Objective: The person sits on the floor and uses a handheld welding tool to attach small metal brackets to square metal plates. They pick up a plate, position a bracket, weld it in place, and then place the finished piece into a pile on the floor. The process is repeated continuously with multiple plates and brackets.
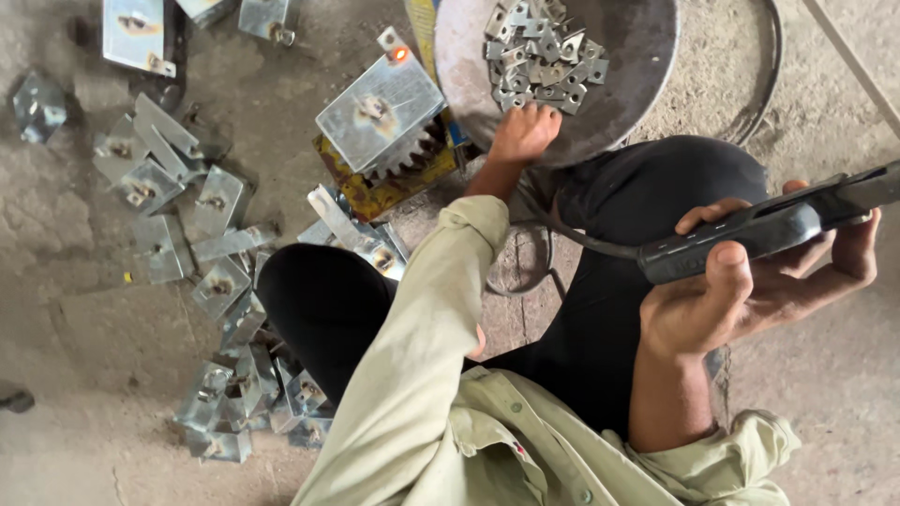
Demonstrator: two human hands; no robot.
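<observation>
So I'm sitting on the concrete floor [825, 375], black trousers, pale green shirt sleeves at the bottom of the frame. Closest in, right side of the frame, my right hand [750, 290] is wrapped around a black welding holder [750, 230], thumb over the near side, fingers curled under. Its long axis runs nearly flat across the frame, rising a bit toward the right edge, working end pointing off to the right. A dark cable [586, 239] comes out of its left end and curves toward the middle.

My left arm reaches up the centre, and my left hand [525, 131] sits at the near rim of a round metal pan [637, 56] at the top of the frame, fingers bent down onto the edge of the pile inside. Can't tell if it's actually pinching a piece. The pan holds a heap of small metal plates [539, 56] with holes, all bunched on its left half, the rest bare.

Just left of the pan, a square steel plate [380, 108] lies tilted on a rusty yellow gear block [394, 173], with a glowing orange spot [400, 53] on a tab at its top corner.

Lower left and up the left side, lots of bent steel brackets [225, 281] lie scattered, piled thickest by my knee.
</observation>
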